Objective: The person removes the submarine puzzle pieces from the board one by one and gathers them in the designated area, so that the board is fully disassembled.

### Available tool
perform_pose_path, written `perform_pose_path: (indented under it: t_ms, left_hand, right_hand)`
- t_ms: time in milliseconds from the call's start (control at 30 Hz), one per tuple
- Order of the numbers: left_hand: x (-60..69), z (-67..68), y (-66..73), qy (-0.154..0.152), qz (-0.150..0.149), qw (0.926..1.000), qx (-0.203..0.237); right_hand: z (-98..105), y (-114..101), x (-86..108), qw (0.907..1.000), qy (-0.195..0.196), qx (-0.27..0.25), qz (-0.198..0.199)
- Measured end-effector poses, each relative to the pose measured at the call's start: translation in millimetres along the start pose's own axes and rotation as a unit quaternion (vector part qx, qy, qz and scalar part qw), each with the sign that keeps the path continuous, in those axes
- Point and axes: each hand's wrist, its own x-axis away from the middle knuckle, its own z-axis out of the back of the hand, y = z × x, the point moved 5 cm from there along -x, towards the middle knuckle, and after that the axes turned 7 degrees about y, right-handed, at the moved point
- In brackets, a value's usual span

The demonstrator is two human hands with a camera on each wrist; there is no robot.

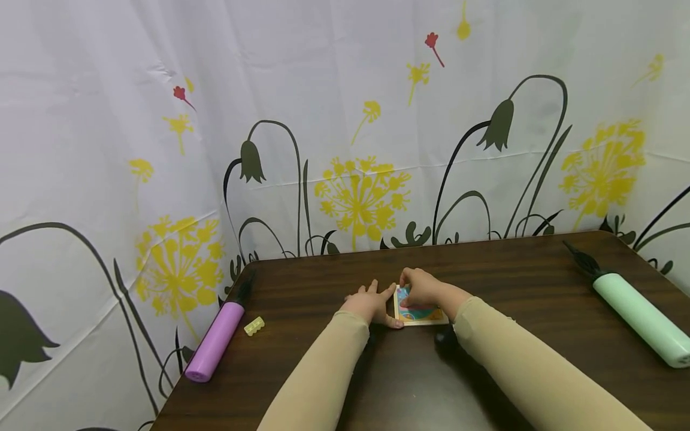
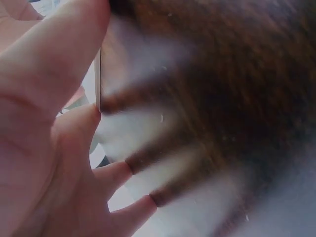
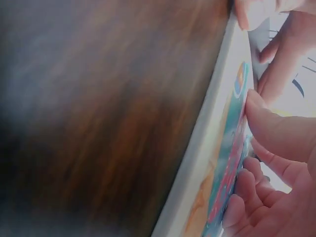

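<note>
A small flat board (image 1: 423, 321) with a pale wooden frame and a bright picture lies on the table. The left hand (image 1: 365, 304) rests at its left side, fingers spread; the thumb touches the near left corner and the index finger is by the far left corner. Over the picture is the right hand (image 1: 423, 288). Its thumb (image 3: 274, 126) touches the picture surface (image 3: 224, 168), the other fingers bent toward the board. Whether it pinches a piece there is hidden. In the left wrist view, the left fingertips (image 2: 143, 205) touch the shiny tabletop.
A purple hand pump (image 1: 218, 341) with a black nozzle lies at the left, near a small yellow notched piece (image 1: 254, 326). At the right lies a mint-green pump (image 1: 641, 317). The dark wooden table (image 1: 318, 272) ends at a flower-printed curtain (image 1: 345, 90).
</note>
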Motion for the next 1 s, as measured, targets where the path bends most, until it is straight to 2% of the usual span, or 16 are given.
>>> perform_pose_path:
  t_ms: [233,633,700,833,867,1000]
  left_hand:
    - [3.0,0.8,0.2,-0.015,0.020,0.9997,0.003]
    - [-13.0,-8.7,-4.7,-0.007,0.018,0.9998,0.005]
    - [-5.9,-3.8,-2.1,-0.008,0.019,0.9998,0.008]
    - [-2.1,-3.0,-0.7,-0.008,0.016,0.9998,0.011]
    - [2.9,0.6,1.2,-0.009,0.016,0.9997,0.013]
    - [2.9,0.8,0.8,-0.007,0.015,0.9998,0.012]
  right_hand:
    - [-1,1,-1.5,0.9998,-0.005,-0.018,-0.010]
    - [1,2,0.0,0.9993,0.004,-0.035,-0.012]
    - [0,2,0.4,0.9991,0.006,-0.039,-0.013]
    - [0,2,1.6,0.9989,0.008,-0.045,-0.013]
    - [1,2,2.0,0.9988,0.008,-0.046,-0.015]
    - [1,2,2.3,0.9986,0.005,-0.050,-0.018]
